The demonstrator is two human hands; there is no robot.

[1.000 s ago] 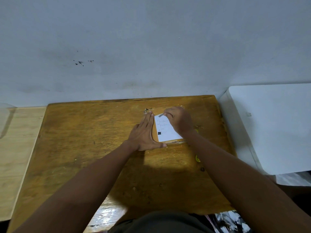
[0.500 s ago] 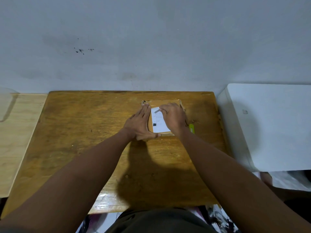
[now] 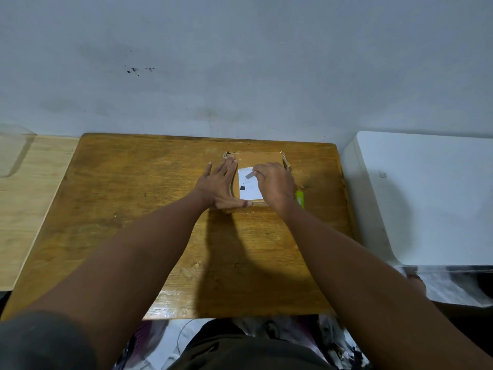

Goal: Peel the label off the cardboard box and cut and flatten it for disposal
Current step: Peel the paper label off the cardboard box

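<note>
Right hand point(image 3: 274, 184) now lifts label point(image 3: 249, 188) corner.

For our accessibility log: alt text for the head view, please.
A person's left hand presses flat on a cardboard box on a wooden table, while the right hand picks at its white label.

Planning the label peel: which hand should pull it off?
Right. The right hand is already curled at the white label on the cardboard box, seemingly working on its top. The left hand lies flat, bracing the box's left side.
</note>
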